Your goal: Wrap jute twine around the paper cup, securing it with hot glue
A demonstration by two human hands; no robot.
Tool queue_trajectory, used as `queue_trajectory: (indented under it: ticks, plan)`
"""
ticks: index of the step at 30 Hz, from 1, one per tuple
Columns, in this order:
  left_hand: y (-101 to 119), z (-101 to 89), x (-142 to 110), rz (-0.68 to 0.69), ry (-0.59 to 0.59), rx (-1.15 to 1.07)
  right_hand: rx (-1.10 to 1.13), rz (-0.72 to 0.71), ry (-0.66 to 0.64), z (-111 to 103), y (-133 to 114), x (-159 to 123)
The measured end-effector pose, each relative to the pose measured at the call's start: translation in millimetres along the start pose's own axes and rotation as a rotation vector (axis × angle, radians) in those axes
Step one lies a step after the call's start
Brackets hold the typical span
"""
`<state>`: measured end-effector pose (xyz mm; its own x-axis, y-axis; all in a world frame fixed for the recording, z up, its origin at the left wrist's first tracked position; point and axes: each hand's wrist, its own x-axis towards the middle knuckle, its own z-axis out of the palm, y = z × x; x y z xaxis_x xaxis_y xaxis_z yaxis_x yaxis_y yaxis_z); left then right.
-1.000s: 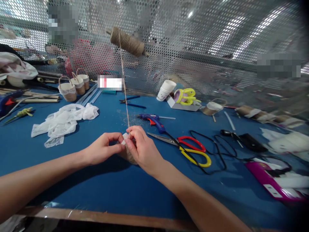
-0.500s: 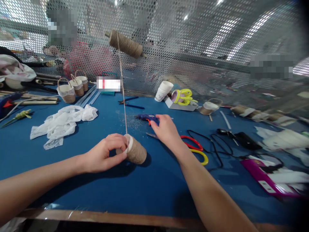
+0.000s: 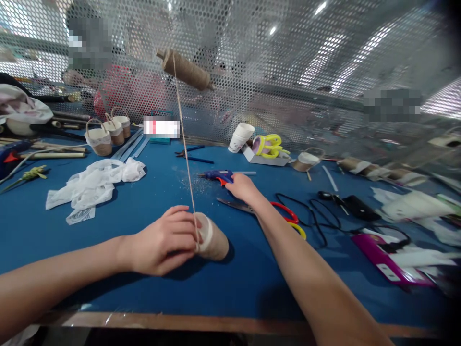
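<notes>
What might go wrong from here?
Your right hand grips the blue plastic glue gun, the arm crossing over red-and-yellow-handled metal scissors, so it could brush their blades. The tan twine strand leading to the brown-and-white cup at your left hand might snag the gun.

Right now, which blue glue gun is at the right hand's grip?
The glue gun beyond the scissors, with the right hand on it; the other glue gun lies far left, untouched.

You've got white lace (image 3: 91, 183); three baskets (image 3: 114, 136) behind it, pliers (image 3: 200, 159) right of it, green sprig (image 3: 35, 172) left of it.
</notes>
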<state>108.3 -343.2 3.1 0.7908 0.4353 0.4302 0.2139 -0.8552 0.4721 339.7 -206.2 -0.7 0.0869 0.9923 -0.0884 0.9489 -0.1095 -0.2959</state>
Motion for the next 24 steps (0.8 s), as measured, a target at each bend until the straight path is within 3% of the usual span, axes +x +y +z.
queue_trajectory:
  ticks: [5,9,11,14,19,24]
  plan:
    - [-20.4,2.6,-2.4,-0.436,0.228,-0.323,0.278,-0.061,0.096,-15.7,-2.8,-27.1]
    - [-30.1,4.0,-4.4,-0.656,0.257,-0.512,0.529,-0.190,-0.049,-33.1,-6.2,-69.8]
    - [-31.9,4.4,-4.4,-0.690,0.264,-0.571,0.690,-0.299,-0.171,-37.2,-7.2,-89.8]
    - [-32.7,4.0,-4.1,-0.701,0.268,-0.599,0.685,-0.368,-0.196,-34.9,-8.3,-111.6]
    - [-33.4,1.1,-4.4,-0.692,0.264,-0.422,0.479,-0.362,-0.120,-25.0,-7.5,-128.5]
    - [-33.9,-0.6,-5.2,-0.682,0.220,-0.289,0.283,-0.530,0.027,-22.7,-5.0,-133.6]
